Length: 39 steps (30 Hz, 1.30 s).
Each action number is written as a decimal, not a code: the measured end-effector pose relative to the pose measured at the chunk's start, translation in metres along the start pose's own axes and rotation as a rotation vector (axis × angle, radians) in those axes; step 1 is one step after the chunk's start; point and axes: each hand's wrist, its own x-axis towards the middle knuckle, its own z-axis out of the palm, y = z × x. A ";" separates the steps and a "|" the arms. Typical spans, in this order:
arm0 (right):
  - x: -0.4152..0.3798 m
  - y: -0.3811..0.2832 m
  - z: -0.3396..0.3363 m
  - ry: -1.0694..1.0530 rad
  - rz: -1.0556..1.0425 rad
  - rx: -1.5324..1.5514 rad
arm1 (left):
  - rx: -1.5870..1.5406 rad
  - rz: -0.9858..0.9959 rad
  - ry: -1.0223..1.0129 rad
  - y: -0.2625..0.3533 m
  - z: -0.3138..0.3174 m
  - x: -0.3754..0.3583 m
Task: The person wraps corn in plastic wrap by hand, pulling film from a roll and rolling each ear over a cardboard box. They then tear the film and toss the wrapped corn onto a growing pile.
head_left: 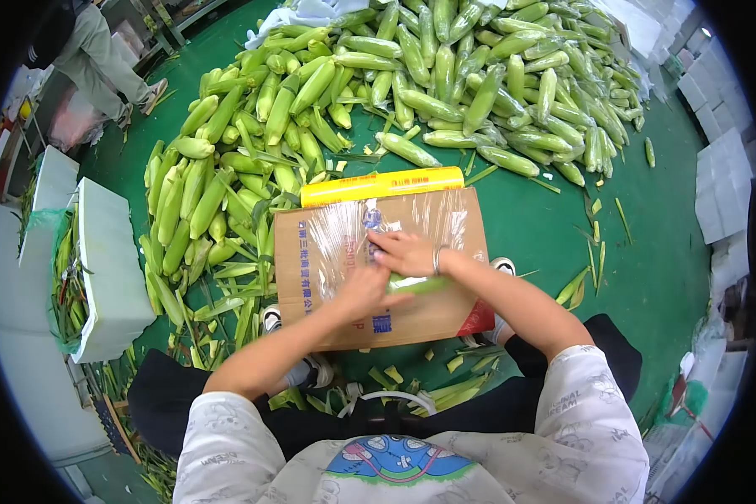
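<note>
A brown cardboard box (458,311) with blue and red print lies in front of me. Clear plastic film (332,239) stretches over its upper part from a yellow roll of cling film (386,185) at the far edge. A green ear of corn (420,286) lies on the box, partly hidden beneath my hands. My right hand (407,252), fingers stretched out, lies over the film and the corn. Close against it on the left is my left hand (363,290), slightly blurred, its thumb spread towards the corn and its fingertips partly covered.
Unwrapped corn (218,185) is heaped at the left, and film-wrapped corn (512,92) at the upper right. Loose husks (244,315) litter the green floor (647,252). A white foam box (113,260) stands left; another person's legs (97,63) show at upper left.
</note>
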 end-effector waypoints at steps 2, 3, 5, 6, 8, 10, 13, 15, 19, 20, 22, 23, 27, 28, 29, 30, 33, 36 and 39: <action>-0.009 -0.005 0.040 0.192 -0.106 -0.255 | -0.645 -0.366 -0.497 0.042 -0.015 -0.032; -0.011 -0.006 0.042 0.185 -0.113 -0.263 | -1.098 -0.553 -0.738 0.055 -0.007 -0.054; -0.016 -0.011 0.050 0.319 -0.134 -0.358 | -1.669 -0.731 -1.244 0.064 0.006 -0.104; -0.018 -0.009 0.048 0.312 -0.143 -0.369 | -1.773 -0.699 -1.514 0.063 0.010 -0.121; -0.016 -0.011 0.044 0.259 -0.129 -0.263 | -1.166 -0.057 -1.696 0.071 0.000 -0.138; -0.029 -0.014 0.052 0.262 -0.213 -0.022 | -1.071 -0.146 -1.629 0.061 -0.006 -0.160; -0.055 -0.048 0.062 0.047 -0.069 0.459 | -0.857 -0.478 -0.640 0.027 -0.043 -0.170; -0.041 -0.064 0.078 0.173 0.068 0.930 | -0.842 -0.642 -0.289 0.027 -0.114 -0.152; -0.010 -0.118 0.055 0.479 0.392 1.866 | -0.801 -0.391 0.768 0.021 -0.143 -0.131; 0.001 -0.125 0.053 0.493 0.418 2.080 | -0.795 -0.394 0.782 0.022 -0.141 -0.121; 0.021 -0.145 0.066 0.574 0.364 2.140 | -1.232 -0.305 1.633 0.028 -0.139 -0.096; 0.015 -0.172 0.056 0.534 0.355 2.016 | -1.443 -0.327 1.707 0.022 -0.140 -0.082; 0.060 -0.140 0.050 0.509 0.074 1.235 | -1.536 -0.650 1.299 -0.075 -0.117 -0.038; 0.079 -0.123 0.053 0.522 -0.113 0.804 | -1.306 -0.737 1.196 -0.114 -0.104 -0.016; 0.071 -0.147 0.004 0.415 0.078 0.606 | -1.076 -0.710 1.081 -0.153 -0.095 -0.002; 0.105 -0.107 -0.001 0.385 0.155 0.710 | -0.854 -0.678 0.955 -0.184 -0.092 0.011; 0.160 -0.019 -0.106 0.313 0.424 0.725 | 0.193 -0.938 0.851 -0.286 -0.116 -0.013; 0.186 0.080 -0.179 0.485 0.469 0.392 | 0.578 -1.150 0.298 -0.384 -0.086 -0.059; 0.142 0.088 -0.206 0.788 0.371 0.561 | 0.568 -1.081 0.331 -0.426 -0.073 -0.083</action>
